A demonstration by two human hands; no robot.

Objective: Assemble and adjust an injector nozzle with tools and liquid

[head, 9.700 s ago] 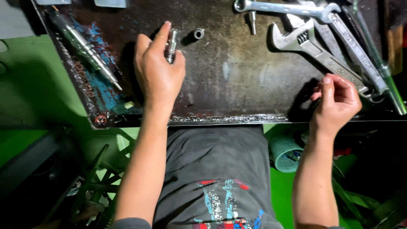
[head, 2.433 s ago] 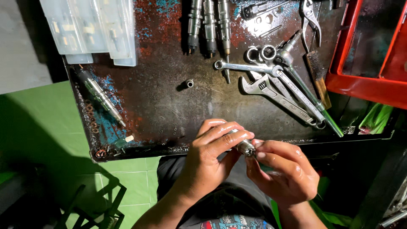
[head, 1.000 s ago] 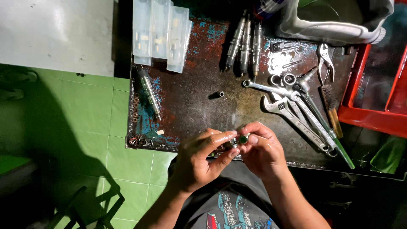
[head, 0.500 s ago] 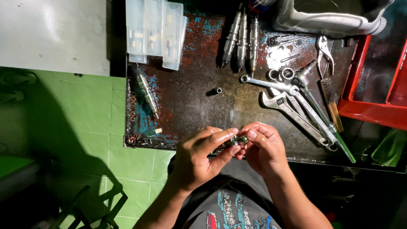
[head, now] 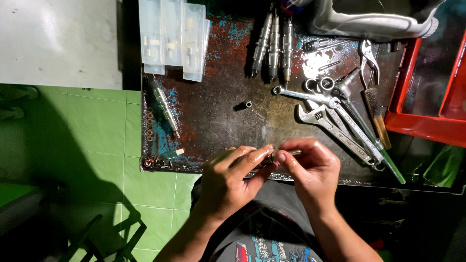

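Overhead, wrenches [head: 340, 123] lie just beyond the right hand [head: 313, 170] on a rusty tray [head: 218, 121].
Left hand [head: 228, 182] and right hand meet, fingertips pinched together on a small metal part [head: 284, 154].

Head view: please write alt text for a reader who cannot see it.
Both hands, left hand and right hand, pinch a small slim metal part over the near edge of a rusty dark metal tray. Steel wrenches lie to the right.

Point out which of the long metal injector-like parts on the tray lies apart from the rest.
The one near the tray's left edge, lying slanted below the clear plastic cases. The other three lie side by side at the top of the tray.
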